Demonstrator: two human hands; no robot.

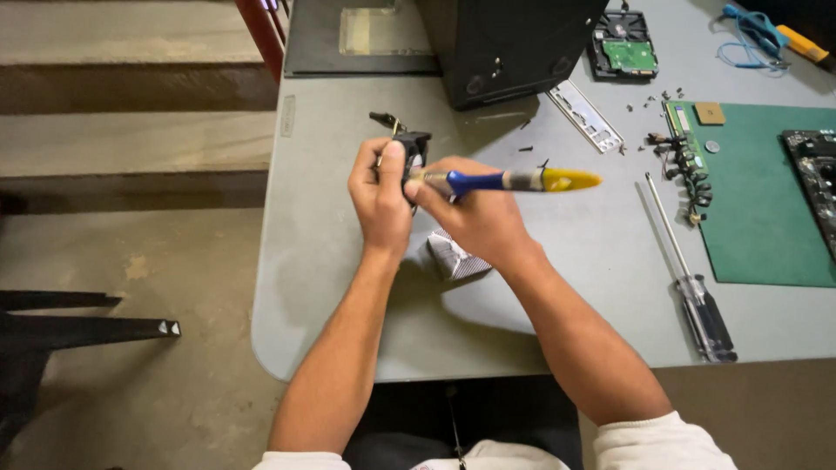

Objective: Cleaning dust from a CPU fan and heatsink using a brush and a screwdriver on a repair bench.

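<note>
My left hand point(380, 193) grips a small black part point(414, 148) with a thin arm sticking out to the upper left, held above the grey table point(331, 287). My right hand point(477, 218) holds a brush point(514, 181) with a blue and yellow handle that points right, its head pressed against the black part. Both hands are close together over the table's left half. A small striped silver piece point(455, 258) lies on the table just under my right wrist.
A black computer case point(505, 43) stands at the back. A hard drive point(623, 48), a metal plate point(585, 115), loose screws and a long screwdriver point(688, 270) lie to the right, beside a green mat point(766, 209) holding small parts and a circuit board point(814, 174). Steps are at the left.
</note>
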